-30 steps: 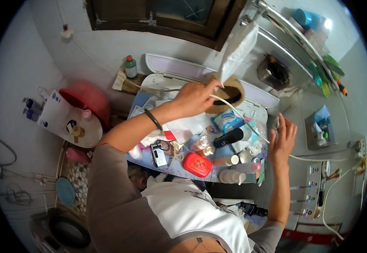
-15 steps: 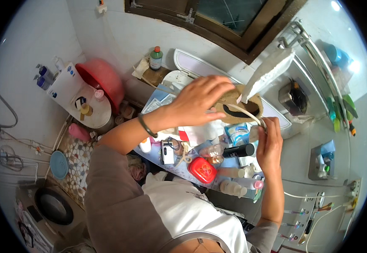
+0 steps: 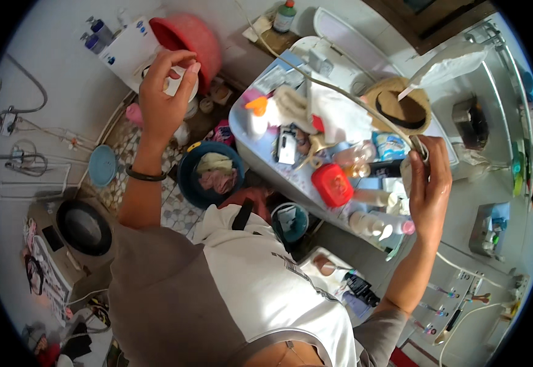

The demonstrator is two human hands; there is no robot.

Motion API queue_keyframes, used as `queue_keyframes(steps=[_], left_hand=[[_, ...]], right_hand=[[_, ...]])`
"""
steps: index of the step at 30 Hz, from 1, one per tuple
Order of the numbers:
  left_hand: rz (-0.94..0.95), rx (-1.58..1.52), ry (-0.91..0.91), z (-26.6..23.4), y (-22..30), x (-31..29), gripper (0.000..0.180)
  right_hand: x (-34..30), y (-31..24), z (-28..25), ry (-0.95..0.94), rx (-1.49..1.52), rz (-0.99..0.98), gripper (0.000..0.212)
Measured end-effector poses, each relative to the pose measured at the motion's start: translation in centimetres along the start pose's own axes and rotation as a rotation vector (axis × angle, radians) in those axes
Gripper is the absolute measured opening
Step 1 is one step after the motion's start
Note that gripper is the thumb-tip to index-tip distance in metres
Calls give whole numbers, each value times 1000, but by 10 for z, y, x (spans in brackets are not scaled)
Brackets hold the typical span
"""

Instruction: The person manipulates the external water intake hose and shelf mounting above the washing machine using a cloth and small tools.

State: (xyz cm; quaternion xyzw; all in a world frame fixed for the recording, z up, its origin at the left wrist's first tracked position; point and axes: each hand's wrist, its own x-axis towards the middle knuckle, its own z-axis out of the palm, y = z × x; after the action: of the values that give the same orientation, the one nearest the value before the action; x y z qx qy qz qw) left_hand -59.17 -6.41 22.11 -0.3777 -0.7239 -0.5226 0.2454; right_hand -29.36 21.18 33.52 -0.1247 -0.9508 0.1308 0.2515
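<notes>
My right hand [image 3: 430, 177] is closed round a bent part of a pale cord [image 3: 333, 87], at the right end of the cluttered table [image 3: 291, 189]. From that hand the cord stretches up and left across the table, leaving view at the top edge. My left hand [image 3: 167, 101] is raised at the left, apart from the cord, over the white stool. Its fingers are loosely curled, with a gap to the thumb and nothing visible between them. Near the right hand lie a straw hat [image 3: 408, 101] with a dark band, a black bottle [image 3: 385, 169] and a red box [image 3: 332, 185].
A red basin [image 3: 208, 43] leans by the wall beside the white stool [image 3: 127, 58]. Below stands a blue tub [image 3: 187, 177] with cloths. A spray bottle [image 3: 257, 119] and white cloth [image 3: 340, 113] lie on the table. A white sheet [image 3: 453, 67] hangs by the wall rack.
My left hand has swung left, away from the table and hat, its fingers curling in. The right hand keeps the cord, which now stretches across the table. The whole view has shifted left.
</notes>
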Motion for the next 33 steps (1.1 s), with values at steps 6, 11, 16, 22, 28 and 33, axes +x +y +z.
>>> queue_keyframes(steps=[6,11,16,22,28,33], left_hand=[[-156,0,-190,-53,8,-51,15],[-82,-38,-365,-63,6,-60,30],[177,64,-482,-27,-23,-45,64],[348,-20,-488,49,-43,18,70],[538,52,-616,80,-118,74,28],[593,-224,-756,53,-205,90,23]], right_hand=[[-28,-61,9,-81,67,60,20],[-44,-95,7,-178,96,34,22],[-47,-111,-13,-140,112,-6,23],[2,-113,-30,220,-173,-119,19],[19,-156,-30,340,-624,-296,33],[30,-198,3,218,-923,-178,40]])
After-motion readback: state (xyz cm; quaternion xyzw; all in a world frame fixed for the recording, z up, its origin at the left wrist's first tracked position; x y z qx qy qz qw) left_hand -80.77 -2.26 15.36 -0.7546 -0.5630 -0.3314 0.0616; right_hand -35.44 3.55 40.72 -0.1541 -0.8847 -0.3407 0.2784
